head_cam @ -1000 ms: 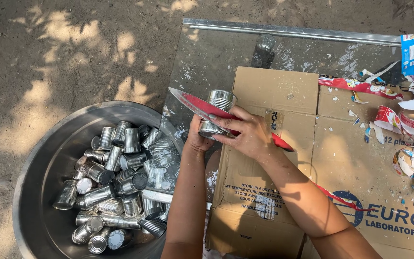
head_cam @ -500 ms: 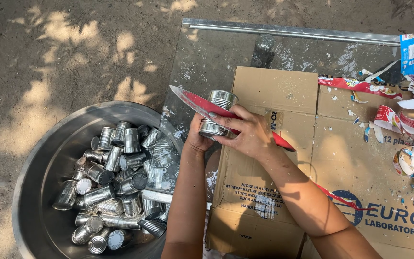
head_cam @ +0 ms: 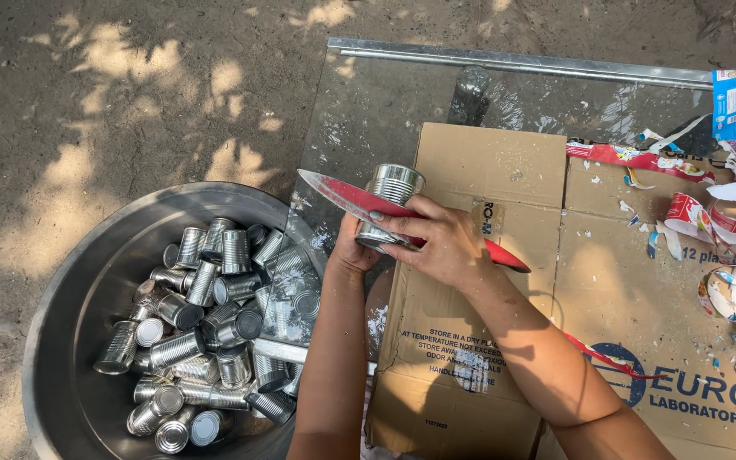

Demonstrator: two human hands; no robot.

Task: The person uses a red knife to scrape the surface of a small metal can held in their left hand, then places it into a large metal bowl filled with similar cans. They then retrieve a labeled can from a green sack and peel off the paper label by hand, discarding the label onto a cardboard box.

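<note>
**Tin can held over cardboard, label strip peeled away**

The left hand point(head_cam: 353, 247) supports a bare metal tin can point(head_cam: 389, 204) from below and behind; its grip is clenched around the lower part of the can. The can stands nearly upright, open ribbed end facing up, above the left edge of a flattened cardboard sheet point(head_cam: 487, 170).

The right hand point(head_cam: 440, 243) lies across the front of the can. Its fingers point(head_cam: 402, 223) press a long red label strip point(head_cam: 342, 192) against the can wall, so its grip is closed on the strip and the can together. The strip runs diagonally: one pointed end projects up and to the left past the can, the other end extends down and to the right beyond the wrist.

The cardboard sheet rests on a glass tabletop point(head_cam: 385, 102) with a metal edge rail point(head_cam: 513, 61) along its far side. Torn paper labels point(head_cam: 726, 221), red, white and blue, lie in a loose heap on the right part of the cardboard.

To the left, on the dirt ground point(head_cam: 87, 102), sits a large round metal basin point(head_cam: 70, 290). It holds a pile of stripped cans point(head_cam: 206, 324), lying on their sides and at mixed angles. The near corner of the glass overlaps the basin rim.
</note>
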